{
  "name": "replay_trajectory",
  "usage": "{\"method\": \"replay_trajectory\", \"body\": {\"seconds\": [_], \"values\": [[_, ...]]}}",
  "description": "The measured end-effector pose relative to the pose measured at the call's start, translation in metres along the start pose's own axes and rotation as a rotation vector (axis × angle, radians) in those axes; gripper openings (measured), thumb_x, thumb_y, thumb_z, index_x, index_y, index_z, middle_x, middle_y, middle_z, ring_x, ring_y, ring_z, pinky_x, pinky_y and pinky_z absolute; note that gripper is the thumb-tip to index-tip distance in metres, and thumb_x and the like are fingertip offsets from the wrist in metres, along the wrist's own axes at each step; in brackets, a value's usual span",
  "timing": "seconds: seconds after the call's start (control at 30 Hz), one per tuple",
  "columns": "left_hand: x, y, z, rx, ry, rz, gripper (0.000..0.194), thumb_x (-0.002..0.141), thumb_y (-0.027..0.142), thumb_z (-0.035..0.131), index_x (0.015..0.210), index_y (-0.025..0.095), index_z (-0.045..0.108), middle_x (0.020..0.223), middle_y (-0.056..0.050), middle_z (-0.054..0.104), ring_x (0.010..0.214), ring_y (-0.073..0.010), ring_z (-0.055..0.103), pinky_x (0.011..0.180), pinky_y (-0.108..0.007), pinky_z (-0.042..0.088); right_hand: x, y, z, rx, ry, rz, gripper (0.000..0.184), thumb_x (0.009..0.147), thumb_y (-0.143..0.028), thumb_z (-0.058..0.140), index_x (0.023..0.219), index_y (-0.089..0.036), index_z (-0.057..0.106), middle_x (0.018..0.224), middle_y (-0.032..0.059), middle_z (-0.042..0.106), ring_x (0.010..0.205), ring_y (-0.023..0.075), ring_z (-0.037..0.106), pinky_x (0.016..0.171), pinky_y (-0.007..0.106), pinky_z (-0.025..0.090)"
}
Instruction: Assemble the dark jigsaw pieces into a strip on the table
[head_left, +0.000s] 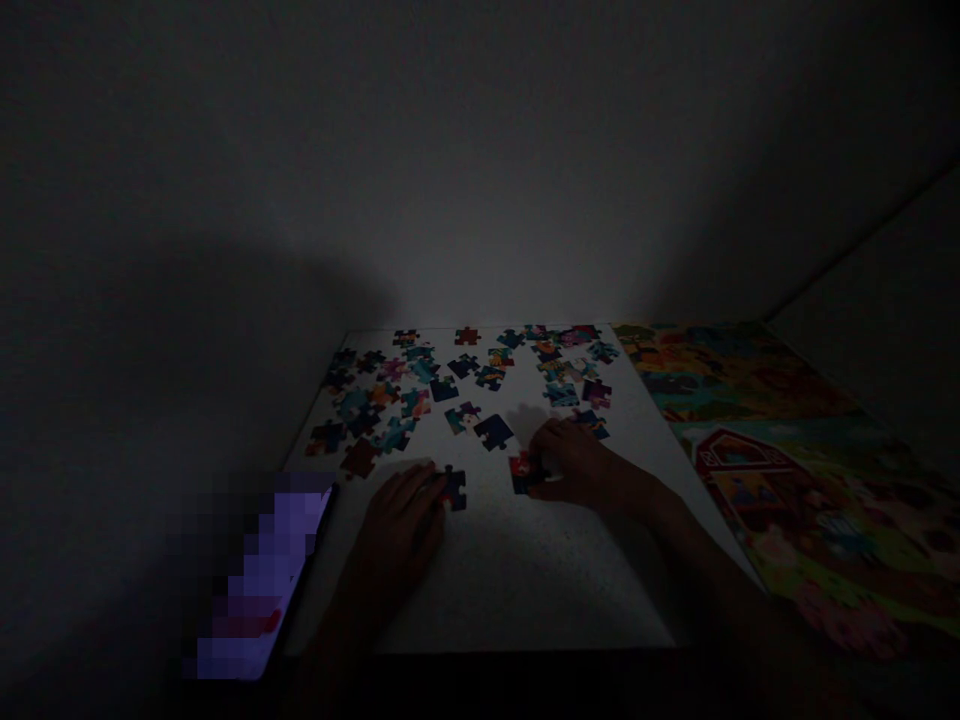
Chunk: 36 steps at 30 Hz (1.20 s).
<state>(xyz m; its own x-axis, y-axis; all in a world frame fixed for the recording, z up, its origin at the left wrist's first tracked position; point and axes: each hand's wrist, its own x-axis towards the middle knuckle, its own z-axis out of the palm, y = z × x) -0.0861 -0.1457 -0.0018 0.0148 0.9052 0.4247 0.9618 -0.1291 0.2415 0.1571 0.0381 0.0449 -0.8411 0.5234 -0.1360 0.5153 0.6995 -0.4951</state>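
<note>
In dim light, my left hand [405, 515] rests on the white board, its fingers curled over the edge of a dark blue jigsaw piece [455, 490]. To the right, my right hand [574, 460] pinches a red and dark jigsaw piece [519, 473] just above or on the board; I cannot tell which. A gap separates these two pieces. Just beyond them lie a plain dark blue piece [493, 432] and a pale multicoloured piece [463, 418]. A brown-red piece [361, 458] lies beyond my left hand.
Several loose jigsaw pieces [424, 370] are scattered over the far part of the white board [510, 590]. A glowing screen [262, 580], blurred out, stands at the left. Colourful farm pictures [750, 500] lie along the right. A pale wall [480, 200] rises behind.
</note>
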Motion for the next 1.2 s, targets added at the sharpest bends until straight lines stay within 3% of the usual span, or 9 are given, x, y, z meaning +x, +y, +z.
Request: {"method": "replay_trajectory", "body": {"seconds": [0.17, 0.8, 1.0, 1.2], "values": [[-0.002, 0.002, -0.002, 0.000, 0.000, -0.008, 0.032, 0.098, 0.026, 0.048, 0.126, 0.021, 0.063, 0.133, -0.010, 0.065, 0.125, -0.0244, 0.058, 0.104, -0.046, 0.051, 0.001, -0.011, 0.000, 0.045, -0.060, -0.017, 0.032, 0.079, -0.034, 0.077, 0.103, -0.020, 0.060, 0.109, 0.0087, 0.064, 0.103, 0.0278, 0.058, 0.087, 0.040, 0.040], [0.001, 0.005, -0.004, -0.054, -0.033, -0.044, 0.032, 0.098, 0.023, 0.048, 0.127, 0.021, 0.060, 0.131, -0.009, 0.065, 0.122, -0.0236, 0.058, 0.103, -0.045, 0.050, 0.004, -0.039, 0.017, 0.109, -0.089, -0.147, 0.037, 0.077, -0.035, 0.081, 0.104, -0.021, 0.060, 0.110, 0.0055, 0.065, 0.107, 0.0253, 0.058, 0.091, 0.040, 0.037], [0.003, 0.007, -0.007, -0.087, -0.069, -0.080, 0.022, 0.098, 0.023, 0.046, 0.110, 0.022, 0.064, 0.130, -0.008, 0.064, 0.123, -0.0229, 0.057, 0.105, -0.045, 0.048, 0.005, -0.042, 0.024, 0.116, -0.073, -0.198, 0.039, 0.076, -0.035, 0.082, 0.106, -0.022, 0.061, 0.112, 0.0053, 0.064, 0.108, 0.0254, 0.057, 0.092, 0.040, 0.036], [0.003, 0.008, -0.006, -0.098, -0.059, -0.093, 0.020, 0.098, 0.023, 0.048, 0.110, 0.023, 0.064, 0.130, -0.008, 0.064, 0.123, -0.0228, 0.056, 0.106, -0.044, 0.047, 0.006, -0.048, 0.026, 0.109, -0.060, -0.217, 0.038, 0.078, -0.036, 0.081, 0.107, -0.021, 0.062, 0.113, 0.0069, 0.064, 0.108, 0.0254, 0.056, 0.091, 0.040, 0.038]]}}
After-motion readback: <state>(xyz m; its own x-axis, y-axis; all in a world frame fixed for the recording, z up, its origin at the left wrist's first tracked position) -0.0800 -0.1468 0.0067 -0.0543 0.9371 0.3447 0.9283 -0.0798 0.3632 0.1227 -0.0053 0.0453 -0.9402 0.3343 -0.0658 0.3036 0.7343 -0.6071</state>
